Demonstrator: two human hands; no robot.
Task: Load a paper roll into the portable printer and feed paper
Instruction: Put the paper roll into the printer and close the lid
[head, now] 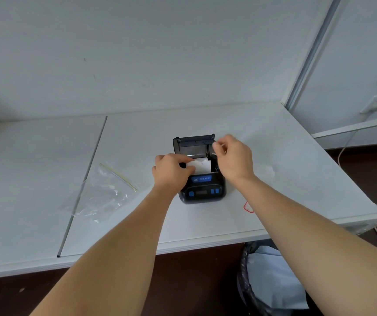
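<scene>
Bright even light, soft shadows, wide-angle distortion

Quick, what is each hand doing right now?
Left hand: fingers resting on the paper roll in the printer.
Right hand: pinched shut by the lid; holding what, cannot tell.

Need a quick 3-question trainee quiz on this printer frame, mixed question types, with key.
1. True or false: the printer lid is closed.
2. Which hand rests on the white paper in the compartment? A) left hand B) right hand
3. Fill in: a clear plastic ___ lies on the table, on the printer's left.

Key: 1 false, the lid stands open. 2 A. 3 bag.
</scene>
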